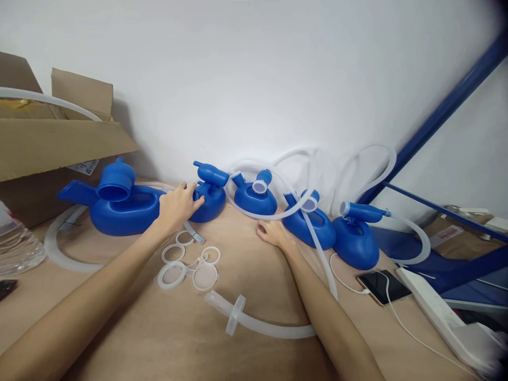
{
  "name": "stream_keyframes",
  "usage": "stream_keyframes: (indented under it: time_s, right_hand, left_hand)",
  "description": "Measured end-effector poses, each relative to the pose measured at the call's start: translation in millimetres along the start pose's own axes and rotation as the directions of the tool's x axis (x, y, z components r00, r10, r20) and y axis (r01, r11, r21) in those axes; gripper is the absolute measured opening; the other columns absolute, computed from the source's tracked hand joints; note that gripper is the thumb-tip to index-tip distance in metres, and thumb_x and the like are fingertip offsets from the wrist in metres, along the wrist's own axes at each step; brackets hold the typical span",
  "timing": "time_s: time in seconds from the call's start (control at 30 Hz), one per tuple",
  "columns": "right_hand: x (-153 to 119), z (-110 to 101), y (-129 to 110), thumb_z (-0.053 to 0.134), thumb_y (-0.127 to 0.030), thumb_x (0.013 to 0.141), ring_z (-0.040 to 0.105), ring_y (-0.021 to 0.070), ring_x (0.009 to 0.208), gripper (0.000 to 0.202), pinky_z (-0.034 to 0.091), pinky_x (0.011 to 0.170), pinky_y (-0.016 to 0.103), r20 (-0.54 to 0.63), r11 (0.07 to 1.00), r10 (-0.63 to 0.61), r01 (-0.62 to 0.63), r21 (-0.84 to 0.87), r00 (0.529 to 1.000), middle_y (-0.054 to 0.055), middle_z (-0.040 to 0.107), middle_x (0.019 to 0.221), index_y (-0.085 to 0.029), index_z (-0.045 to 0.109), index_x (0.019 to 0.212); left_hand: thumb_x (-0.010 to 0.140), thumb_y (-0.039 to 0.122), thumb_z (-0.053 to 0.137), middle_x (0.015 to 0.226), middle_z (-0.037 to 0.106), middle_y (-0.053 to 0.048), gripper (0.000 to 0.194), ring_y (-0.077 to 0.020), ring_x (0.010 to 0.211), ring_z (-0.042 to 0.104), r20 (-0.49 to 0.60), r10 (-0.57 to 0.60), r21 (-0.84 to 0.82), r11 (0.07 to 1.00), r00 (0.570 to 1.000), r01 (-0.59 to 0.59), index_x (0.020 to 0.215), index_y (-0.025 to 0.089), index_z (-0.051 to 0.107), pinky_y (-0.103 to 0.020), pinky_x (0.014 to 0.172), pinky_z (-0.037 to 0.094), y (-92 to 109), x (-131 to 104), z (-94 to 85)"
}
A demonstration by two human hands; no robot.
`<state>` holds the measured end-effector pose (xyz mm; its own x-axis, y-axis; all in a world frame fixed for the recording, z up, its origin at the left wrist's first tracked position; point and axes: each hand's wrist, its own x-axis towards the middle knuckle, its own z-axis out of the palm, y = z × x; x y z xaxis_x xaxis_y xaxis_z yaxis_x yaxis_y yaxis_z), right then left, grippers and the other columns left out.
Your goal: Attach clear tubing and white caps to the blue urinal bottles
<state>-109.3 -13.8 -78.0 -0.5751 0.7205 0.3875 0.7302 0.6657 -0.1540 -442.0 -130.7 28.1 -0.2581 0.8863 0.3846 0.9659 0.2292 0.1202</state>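
My left hand (178, 205) has its fingers and thumb curled around the spout of a blue plastic urinal bottle (210, 207), whose cup-shaped top lies tilted on it. My right hand (273, 233) rests on the table with its fingers curled in, and nothing shows in them. Just right of it stands another blue urinal bottle (317, 230) with a clear hose. Between my forearms lie several white ring caps (205, 277) and a clear hose end (257, 324) with a flange; my right forearm crosses over that hose.
More blue urinal bottles stand at the left (123, 219), by the wall (256, 200) and at the right (357, 246). Coiled hoses loop behind them. A cardboard box (59, 140), a water bottle (18, 246), a phone (384, 287) on a cable and a power strip (432, 312) surround the work area.
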Motion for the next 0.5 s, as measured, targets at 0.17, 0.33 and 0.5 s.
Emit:
stream_keyframes:
  time_s: [0.17, 0.33, 0.5]
  right_hand:
    - [8, -5, 0, 0.055, -0.025, 0.095, 0.038, 0.0403, 0.152, 0.065, 0.034, 0.122, 0.062, -0.187, 0.993, 0.094, -0.106, -0.057, 0.978, 0.019, 0.047, 0.160, -0.017, 0.045, 0.159]
    - [50, -17, 13, 0.073, -0.050, 0.086, 0.021, 0.0450, 0.159, 0.107, 0.027, 0.124, 0.067, -0.325, 0.954, 0.297, -0.267, 0.132, 0.898, 0.028, 0.019, 0.171, -0.013, 0.014, 0.167]
    - [93, -26, 33, 0.069, -0.059, 0.089, 0.054, 0.0335, 0.142, 0.115, 0.044, 0.115, 0.054, -0.148, 0.899, 0.340, -0.275, 0.341, 0.929, 0.025, 0.052, 0.153, -0.016, -0.003, 0.167]
  left_hand:
    - [0.102, 0.059, 0.038, 0.123, 0.066, -0.018, 0.053, -0.0427, 0.101, 0.070, 0.021, 0.011, -0.025, 1.000, 1.000, -0.011, 0.130, 0.022, 0.063, -0.041, 0.074, 0.046, -3, 1, -1.2]
    - [0.103, 0.056, 0.039, 0.126, 0.065, -0.018, 0.049, -0.0403, 0.103, 0.070, 0.044, 0.030, -0.018, 0.999, 0.999, -0.029, 0.131, 0.022, 0.061, -0.040, 0.076, 0.047, -3, 0, -4.3]
    - [0.105, 0.053, 0.038, 0.127, 0.065, -0.018, 0.049, -0.0412, 0.104, 0.071, 0.040, 0.040, -0.001, 0.999, 0.998, -0.040, 0.136, 0.022, 0.058, -0.040, 0.077, 0.049, -3, 0, -2.7]
